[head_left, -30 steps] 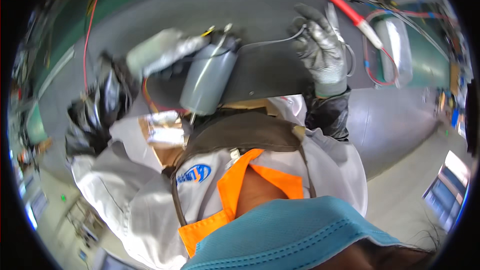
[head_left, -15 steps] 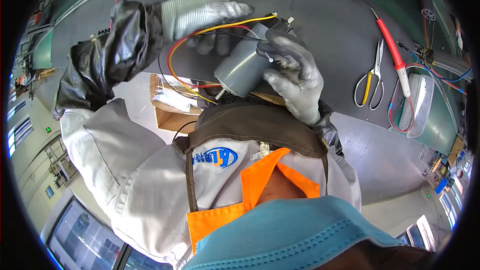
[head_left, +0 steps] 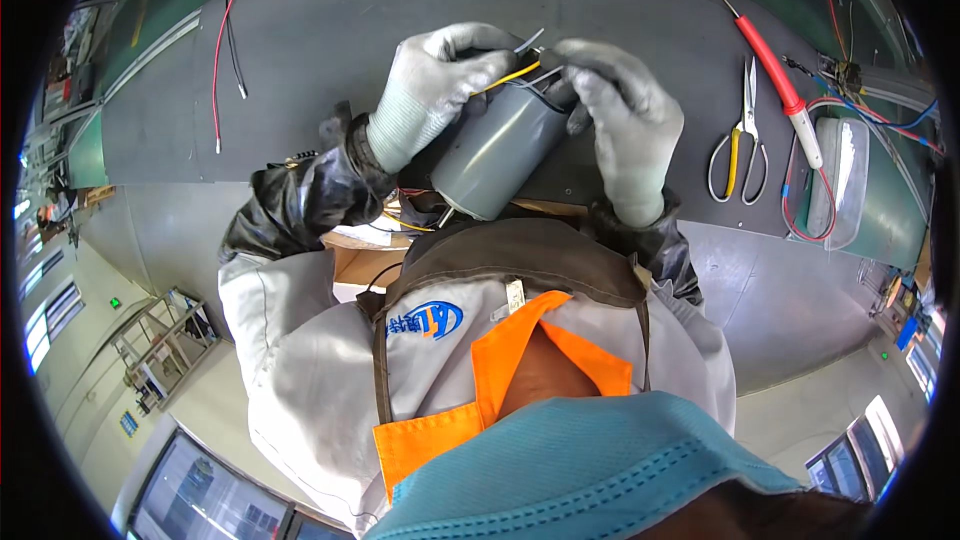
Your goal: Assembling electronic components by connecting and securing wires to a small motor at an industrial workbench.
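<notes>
A grey cylindrical motor (head_left: 497,152) lies tilted on the dark bench close to my apron, its short metal shaft (head_left: 446,217) toward me. My left hand (head_left: 440,80), in a pale glove with grey fingertips, pinches a yellow wire (head_left: 515,76) above the motor's far end. A thin grey sleeve (head_left: 530,41) sticks up beside those fingertips. Opposite it, my right hand (head_left: 625,105), gloved too, has thumb and fingers pressed together at the motor's far end. A second grey sleeve (head_left: 543,77) and a black wire (head_left: 530,90) run toward its fingers, which hide what they grip.
To the right lie yellow-and-white-handled scissors (head_left: 740,145), a red soldering iron (head_left: 775,65) and a clear plastic box (head_left: 840,180). Red (head_left: 221,70) and black (head_left: 234,55) leads lie at the far left. Below the bench edge stands an open cardboard box (head_left: 360,265).
My left hand has turned from outstretched to pinching the yellow wire. My right hand has moved from the motor's side to its far end and closed its fingers. The wires have been drawn in.
</notes>
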The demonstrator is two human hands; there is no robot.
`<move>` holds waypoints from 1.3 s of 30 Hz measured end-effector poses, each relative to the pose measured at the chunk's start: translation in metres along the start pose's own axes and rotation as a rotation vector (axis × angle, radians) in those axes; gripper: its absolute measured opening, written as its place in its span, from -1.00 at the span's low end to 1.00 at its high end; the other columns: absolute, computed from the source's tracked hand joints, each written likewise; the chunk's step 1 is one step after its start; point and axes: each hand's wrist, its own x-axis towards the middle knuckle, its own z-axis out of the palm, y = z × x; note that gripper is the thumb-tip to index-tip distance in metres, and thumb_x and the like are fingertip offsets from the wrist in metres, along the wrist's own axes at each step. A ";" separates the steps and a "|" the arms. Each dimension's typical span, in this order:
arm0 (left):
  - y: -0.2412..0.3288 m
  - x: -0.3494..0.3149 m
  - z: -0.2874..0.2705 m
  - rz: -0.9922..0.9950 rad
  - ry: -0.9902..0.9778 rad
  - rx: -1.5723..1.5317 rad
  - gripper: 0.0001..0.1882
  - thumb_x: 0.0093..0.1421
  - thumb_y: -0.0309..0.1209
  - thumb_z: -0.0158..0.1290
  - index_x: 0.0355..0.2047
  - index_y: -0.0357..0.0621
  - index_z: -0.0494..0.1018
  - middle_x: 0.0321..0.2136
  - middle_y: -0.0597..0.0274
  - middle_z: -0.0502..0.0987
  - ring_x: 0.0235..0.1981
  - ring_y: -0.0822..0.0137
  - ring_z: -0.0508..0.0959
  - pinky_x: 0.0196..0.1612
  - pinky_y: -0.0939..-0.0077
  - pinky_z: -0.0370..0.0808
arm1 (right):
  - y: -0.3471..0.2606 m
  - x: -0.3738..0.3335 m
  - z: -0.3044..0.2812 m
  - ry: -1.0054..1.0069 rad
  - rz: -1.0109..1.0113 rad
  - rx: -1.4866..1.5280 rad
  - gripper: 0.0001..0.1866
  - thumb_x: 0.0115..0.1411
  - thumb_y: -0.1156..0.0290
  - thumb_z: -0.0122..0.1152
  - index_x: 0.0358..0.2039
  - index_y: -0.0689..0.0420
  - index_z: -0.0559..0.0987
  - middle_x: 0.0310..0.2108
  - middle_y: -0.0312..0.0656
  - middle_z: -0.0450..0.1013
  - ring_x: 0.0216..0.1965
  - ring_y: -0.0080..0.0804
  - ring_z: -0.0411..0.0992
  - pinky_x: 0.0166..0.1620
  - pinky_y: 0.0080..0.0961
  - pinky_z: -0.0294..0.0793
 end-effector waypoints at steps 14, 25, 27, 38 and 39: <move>0.008 0.002 0.018 0.546 -0.005 0.654 -0.79 0.22 -0.52 0.20 -0.13 -0.24 0.65 -0.29 0.13 0.67 -0.29 0.43 0.64 -0.21 0.53 0.57 | -0.008 0.018 -0.026 -0.097 0.261 0.110 -0.53 0.21 0.59 0.15 0.16 0.19 0.53 -0.35 -0.22 0.59 -0.52 -0.71 0.44 -0.53 -0.76 0.41; 0.008 0.004 0.026 0.451 0.025 0.646 -0.81 0.23 -0.51 0.19 -0.14 -0.24 0.65 -0.26 0.13 0.68 -0.27 0.46 0.64 -0.16 0.56 0.58 | -0.010 0.015 -0.033 -0.133 0.282 0.097 -0.51 0.20 0.58 0.17 0.18 0.17 0.52 -0.35 -0.25 0.58 -0.50 -0.73 0.46 -0.52 -0.78 0.42; 0.007 0.003 0.027 0.451 0.028 0.657 -0.80 0.23 -0.50 0.19 -0.14 -0.24 0.65 -0.25 0.13 0.68 -0.26 0.46 0.64 -0.15 0.56 0.58 | -0.009 0.014 -0.033 -0.130 0.280 0.103 -0.51 0.20 0.58 0.17 0.18 0.18 0.52 -0.35 -0.24 0.59 -0.51 -0.72 0.46 -0.52 -0.77 0.42; 0.010 0.004 0.030 0.569 0.034 0.688 -0.80 0.14 -0.47 0.19 -0.20 -0.19 0.64 -0.32 0.07 0.67 -0.32 0.15 0.68 -0.20 0.42 0.60 | -0.001 0.013 -0.036 -0.108 0.246 0.235 -0.52 0.22 0.57 0.17 0.18 0.24 0.50 -0.34 -0.19 0.60 -0.52 -0.71 0.45 -0.53 -0.74 0.42; 0.009 0.004 0.030 0.570 0.034 0.688 -0.80 0.14 -0.47 0.19 -0.20 -0.19 0.64 -0.32 0.07 0.67 -0.32 0.15 0.68 -0.20 0.42 0.60 | -0.003 0.013 -0.036 -0.107 0.256 0.224 -0.53 0.22 0.56 0.18 0.17 0.24 0.51 -0.34 -0.19 0.59 -0.52 -0.71 0.45 -0.53 -0.75 0.42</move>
